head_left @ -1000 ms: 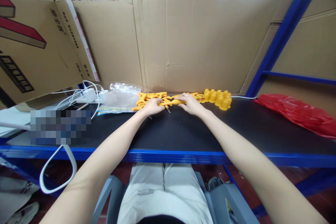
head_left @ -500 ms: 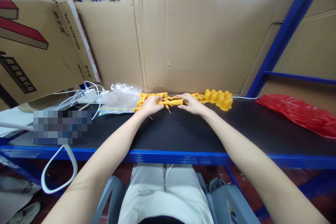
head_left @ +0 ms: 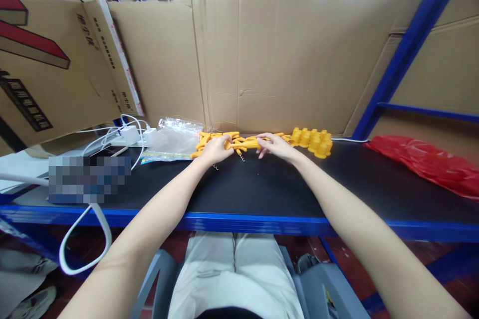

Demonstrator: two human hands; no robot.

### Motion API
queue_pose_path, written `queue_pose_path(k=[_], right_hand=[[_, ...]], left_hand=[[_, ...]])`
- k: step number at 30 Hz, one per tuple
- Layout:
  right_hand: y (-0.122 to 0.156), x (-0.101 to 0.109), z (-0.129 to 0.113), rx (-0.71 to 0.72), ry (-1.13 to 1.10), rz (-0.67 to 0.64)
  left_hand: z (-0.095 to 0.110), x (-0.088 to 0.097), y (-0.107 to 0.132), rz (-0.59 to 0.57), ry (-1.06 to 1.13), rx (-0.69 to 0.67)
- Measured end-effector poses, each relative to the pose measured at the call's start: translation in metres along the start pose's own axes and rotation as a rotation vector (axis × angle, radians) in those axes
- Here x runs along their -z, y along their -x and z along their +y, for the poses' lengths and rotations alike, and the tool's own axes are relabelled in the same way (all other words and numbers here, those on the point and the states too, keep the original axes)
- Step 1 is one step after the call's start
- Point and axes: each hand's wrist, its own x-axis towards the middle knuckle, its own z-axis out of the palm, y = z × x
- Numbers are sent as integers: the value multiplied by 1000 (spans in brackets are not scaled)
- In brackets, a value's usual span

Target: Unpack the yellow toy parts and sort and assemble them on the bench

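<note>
My left hand [head_left: 218, 150] is closed round one end of a yellow plastic corkscrew [head_left: 249, 144], held level above the black tabletop. My right hand [head_left: 275, 147] is at the other end, its bent fingers and thumb around the tip. The spiral of this piece does not show. Behind and between the hands lies a pile of yellow corkscrew parts [head_left: 205, 139], with metal spirals [head_left: 241, 156] poking out towards me. Right of my right hand stand several yellow cup-shaped pieces [head_left: 312, 140] in a close group.
A clear plastic bag [head_left: 174, 139] lies left of the pile. Farther left are white chargers and cables [head_left: 129, 135] and a blurred-out item [head_left: 90, 179]. A red plastic bag [head_left: 422, 162] lies at the right. Cardboard [head_left: 280, 60] walls the back; a blue rail [head_left: 254, 223] edges the front.
My right hand has turned, and its fingers have curled at the corkscrew's end. The corkscrew between my hands looks narrower from this side. My left hand has stayed in place.
</note>
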Motion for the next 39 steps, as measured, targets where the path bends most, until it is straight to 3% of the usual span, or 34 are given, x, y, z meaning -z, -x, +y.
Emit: queue_pose_path(k=[5,12,15,19,26,39], right_hand=[[2,4,2,26,-73,-89],[1,-4,-4,-226,-53,-11],[1,-2,-5,-281,-59,-35],[3,4,-3,-249,-109,-68],[2,2,5,-66,-160,-62],[1,2,3,-136,-74,-51]], left_hand=[[-2,0,1,15,-10,-11],[4,2,3,23,-5,-34],[4,1,2,18,1,-20],[3,-1,1,13,4,-5],[2,-1,1,13,26,-11],[-6,-4,1,16,123,-75]])
